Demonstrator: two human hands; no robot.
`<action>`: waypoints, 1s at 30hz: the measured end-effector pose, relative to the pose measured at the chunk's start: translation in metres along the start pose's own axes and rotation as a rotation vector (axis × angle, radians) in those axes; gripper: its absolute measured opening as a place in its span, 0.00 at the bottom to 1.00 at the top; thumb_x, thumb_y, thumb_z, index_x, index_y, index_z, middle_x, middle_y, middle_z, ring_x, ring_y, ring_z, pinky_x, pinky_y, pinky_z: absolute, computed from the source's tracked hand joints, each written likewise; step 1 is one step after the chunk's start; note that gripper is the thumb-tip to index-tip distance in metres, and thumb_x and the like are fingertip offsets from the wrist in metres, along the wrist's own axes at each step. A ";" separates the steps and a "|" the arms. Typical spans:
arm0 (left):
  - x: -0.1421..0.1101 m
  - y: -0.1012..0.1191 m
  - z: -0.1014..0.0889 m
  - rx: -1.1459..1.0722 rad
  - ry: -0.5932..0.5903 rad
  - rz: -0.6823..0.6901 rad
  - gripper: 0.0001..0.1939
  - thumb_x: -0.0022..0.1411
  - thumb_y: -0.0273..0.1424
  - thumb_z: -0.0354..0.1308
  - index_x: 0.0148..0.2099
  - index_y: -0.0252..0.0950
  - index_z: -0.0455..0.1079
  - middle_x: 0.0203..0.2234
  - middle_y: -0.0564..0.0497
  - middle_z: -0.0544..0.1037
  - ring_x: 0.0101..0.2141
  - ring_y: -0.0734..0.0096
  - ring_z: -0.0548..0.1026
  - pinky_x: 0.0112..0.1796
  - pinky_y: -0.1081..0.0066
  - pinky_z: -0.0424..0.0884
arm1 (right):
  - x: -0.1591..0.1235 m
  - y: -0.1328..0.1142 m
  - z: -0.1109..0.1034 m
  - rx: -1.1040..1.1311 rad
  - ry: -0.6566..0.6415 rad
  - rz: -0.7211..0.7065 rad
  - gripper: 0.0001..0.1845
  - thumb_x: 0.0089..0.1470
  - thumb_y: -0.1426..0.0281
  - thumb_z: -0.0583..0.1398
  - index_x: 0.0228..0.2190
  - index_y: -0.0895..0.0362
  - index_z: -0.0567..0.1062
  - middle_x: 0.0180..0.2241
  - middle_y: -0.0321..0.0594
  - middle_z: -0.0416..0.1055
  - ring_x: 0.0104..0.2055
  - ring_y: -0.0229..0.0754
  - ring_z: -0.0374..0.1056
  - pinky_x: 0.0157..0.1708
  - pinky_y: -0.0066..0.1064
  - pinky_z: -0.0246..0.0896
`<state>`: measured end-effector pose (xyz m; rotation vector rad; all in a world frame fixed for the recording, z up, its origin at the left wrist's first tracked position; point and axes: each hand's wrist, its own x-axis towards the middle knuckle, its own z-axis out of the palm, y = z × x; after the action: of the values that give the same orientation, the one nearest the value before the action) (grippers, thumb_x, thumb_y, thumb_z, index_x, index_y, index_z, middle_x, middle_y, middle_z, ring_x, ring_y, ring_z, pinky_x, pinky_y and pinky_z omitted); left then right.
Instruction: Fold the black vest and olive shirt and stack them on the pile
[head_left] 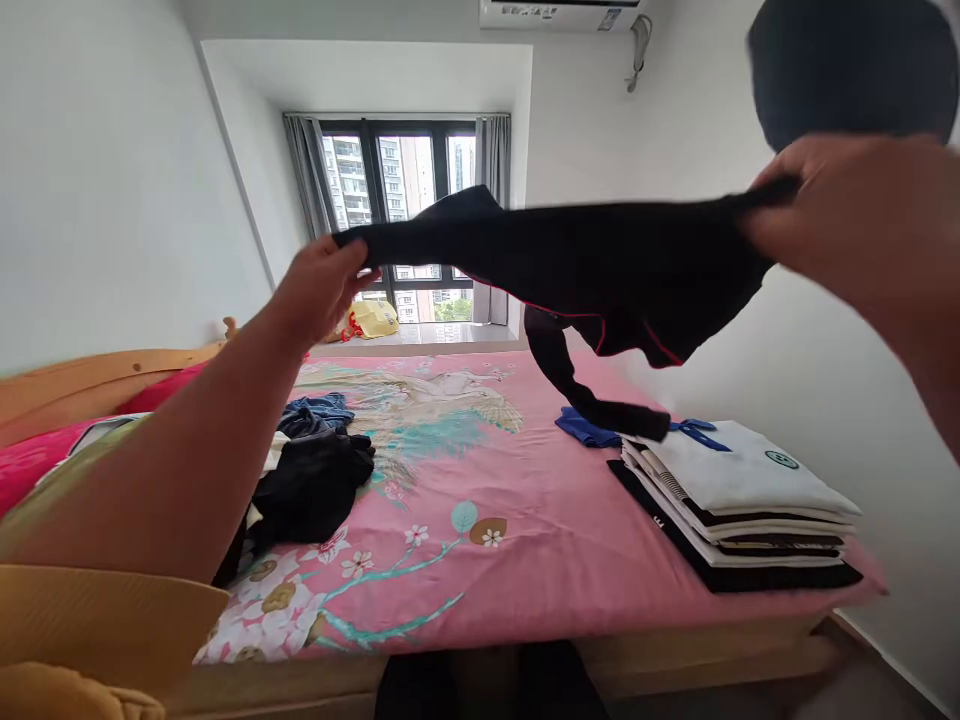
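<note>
While left hand (322,280) and right hand (847,220) grip: black garment (615,250)
Bed (675,658): pink sheet (540,560), folded stack (757,500)
Window (405,165): grey curtains (491,155)

Black garment (600,255), red-trimmed, stretched midair

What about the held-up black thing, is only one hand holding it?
No, the left hand and the right hand both grip the black garment.

A bedroom in a home is indicated by the wooden bed (660,657), which is covered with a pink flowered sheet (540,520). Folded clothes (772,490) are stacked on it. Grey curtains (493,165) are hung at the window (367,170), through which tall buildings (401,165) are seen, and an air conditioner (559,12) is mounted high on the white wall (592,140).
</note>
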<state>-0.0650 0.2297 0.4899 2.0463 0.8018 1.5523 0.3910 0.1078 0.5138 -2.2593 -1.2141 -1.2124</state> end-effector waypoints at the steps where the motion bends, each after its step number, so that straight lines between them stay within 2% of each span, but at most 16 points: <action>1: -0.016 -0.029 0.000 0.066 -0.017 -0.074 0.30 0.63 0.37 0.47 0.58 0.18 0.51 0.55 0.41 0.66 0.50 0.72 0.67 0.46 0.69 0.64 | -0.023 -0.015 0.012 0.074 -0.016 -0.069 0.44 0.46 0.53 0.26 0.08 0.69 0.65 0.44 0.41 0.71 0.40 0.39 0.66 0.26 0.38 0.41; 2: -0.037 -0.060 0.001 0.168 -0.082 -0.171 0.29 0.62 0.39 0.47 0.57 0.21 0.56 0.52 0.44 0.69 0.48 0.72 0.68 0.47 0.68 0.64 | -0.049 -0.032 0.027 0.127 -0.071 -0.113 0.42 0.51 0.49 0.36 0.17 0.67 0.73 0.37 0.47 0.74 0.41 0.42 0.67 0.27 0.35 0.43; 3: -0.062 -0.092 0.004 0.212 -0.136 -0.246 0.28 0.60 0.40 0.50 0.54 0.22 0.62 0.47 0.45 0.74 0.45 0.70 0.70 0.46 0.67 0.65 | -0.079 -0.048 0.045 0.162 -0.141 -0.154 0.33 0.54 0.51 0.45 0.28 0.64 0.77 0.33 0.48 0.74 0.39 0.43 0.69 0.27 0.33 0.45; 4: -0.091 -0.121 0.007 0.242 -0.165 -0.297 0.25 0.56 0.39 0.54 0.49 0.23 0.68 0.41 0.46 0.77 0.42 0.69 0.72 0.46 0.65 0.66 | -0.112 -0.064 0.066 0.193 -0.224 -0.223 0.23 0.56 0.56 0.50 0.38 0.60 0.76 0.31 0.48 0.75 0.37 0.44 0.70 0.28 0.33 0.47; 5: -0.122 -0.149 0.011 0.265 -0.203 -0.338 0.22 0.54 0.38 0.57 0.44 0.25 0.72 0.38 0.47 0.78 0.41 0.67 0.72 0.46 0.65 0.66 | -0.147 -0.078 0.089 0.225 -0.353 -0.281 0.18 0.55 0.60 0.53 0.41 0.57 0.74 0.29 0.48 0.75 0.34 0.45 0.71 0.28 0.33 0.50; 8: -0.222 -0.212 0.026 0.323 -0.284 -0.453 0.10 0.46 0.31 0.60 0.31 0.31 0.77 0.30 0.49 0.80 0.35 0.66 0.75 0.41 0.67 0.70 | -0.257 -0.110 0.157 0.360 -0.681 -0.456 0.13 0.55 0.67 0.51 0.37 0.52 0.74 0.27 0.45 0.75 0.30 0.47 0.71 0.29 0.35 0.57; 10: -0.282 -0.240 0.034 0.364 -0.322 -0.523 0.06 0.43 0.27 0.60 0.26 0.35 0.77 0.27 0.48 0.79 0.31 0.65 0.76 0.37 0.66 0.72 | -0.326 -0.121 0.193 0.391 -0.777 -0.528 0.11 0.51 0.74 0.53 0.28 0.50 0.74 0.27 0.40 0.75 0.31 0.45 0.71 0.30 0.32 0.60; 11: -0.307 -0.252 0.037 0.386 -0.327 -0.543 0.07 0.42 0.25 0.59 0.27 0.37 0.78 0.30 0.49 0.80 0.34 0.64 0.76 0.39 0.65 0.72 | -0.356 -0.124 0.206 0.388 -0.817 -0.537 0.11 0.49 0.76 0.54 0.27 0.52 0.74 0.25 0.40 0.74 0.30 0.46 0.71 0.28 0.31 0.59; 13: -0.344 -0.271 0.041 0.473 -0.300 -0.554 0.14 0.43 0.23 0.57 0.32 0.42 0.78 0.39 0.49 0.78 0.43 0.62 0.74 0.47 0.61 0.68 | -0.399 -0.126 0.225 0.382 -0.829 -0.515 0.14 0.50 0.77 0.52 0.35 0.54 0.74 0.28 0.43 0.75 0.34 0.48 0.72 0.28 0.31 0.58; 16: -0.369 -0.290 0.043 0.659 -0.304 -0.486 0.20 0.48 0.23 0.55 0.41 0.48 0.76 0.47 0.50 0.74 0.51 0.62 0.69 0.53 0.57 0.61 | -0.421 -0.122 0.237 0.409 -0.848 -0.471 0.15 0.54 0.74 0.49 0.40 0.56 0.72 0.32 0.46 0.75 0.38 0.49 0.71 0.30 0.31 0.57; 20: -0.371 -0.297 0.039 0.752 -0.384 -0.391 0.16 0.55 0.28 0.55 0.44 0.49 0.75 0.48 0.49 0.74 0.50 0.61 0.69 0.53 0.54 0.62 | -0.408 -0.116 0.234 0.445 -0.910 -0.432 0.13 0.55 0.71 0.49 0.39 0.54 0.71 0.31 0.44 0.75 0.35 0.48 0.72 0.28 0.31 0.56; 24: -0.387 -0.290 0.024 0.756 -0.418 -0.196 0.15 0.60 0.30 0.52 0.47 0.48 0.73 0.48 0.48 0.73 0.50 0.64 0.70 0.50 0.60 0.66 | -0.417 -0.104 0.228 0.475 -0.915 -0.410 0.13 0.54 0.70 0.49 0.37 0.50 0.71 0.31 0.44 0.75 0.35 0.50 0.72 0.29 0.34 0.57; 26: -0.402 -0.284 0.017 0.783 -0.435 -0.100 0.16 0.59 0.30 0.53 0.48 0.50 0.72 0.48 0.49 0.73 0.50 0.64 0.69 0.51 0.60 0.66 | -0.429 -0.096 0.226 0.507 -0.970 -0.409 0.14 0.52 0.71 0.50 0.37 0.47 0.71 0.30 0.43 0.75 0.34 0.52 0.72 0.29 0.36 0.58; 28: -0.413 -0.277 0.013 0.813 -0.454 -0.051 0.17 0.58 0.29 0.54 0.48 0.51 0.72 0.48 0.50 0.73 0.49 0.65 0.70 0.51 0.59 0.65 | -0.433 -0.092 0.223 0.536 -1.041 -0.410 0.13 0.49 0.72 0.52 0.34 0.45 0.72 0.29 0.43 0.75 0.34 0.53 0.72 0.29 0.37 0.59; 30: -0.415 -0.270 0.012 0.824 -0.477 -0.042 0.18 0.57 0.27 0.55 0.48 0.51 0.71 0.47 0.50 0.73 0.48 0.65 0.70 0.50 0.59 0.66 | -0.423 -0.096 0.217 0.557 -1.085 -0.425 0.10 0.45 0.71 0.55 0.29 0.46 0.74 0.28 0.42 0.75 0.33 0.53 0.72 0.29 0.36 0.59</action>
<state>-0.1846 0.1443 0.0172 2.7654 1.4123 0.6662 0.3107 0.0667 0.0373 -2.2194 -2.0993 0.4337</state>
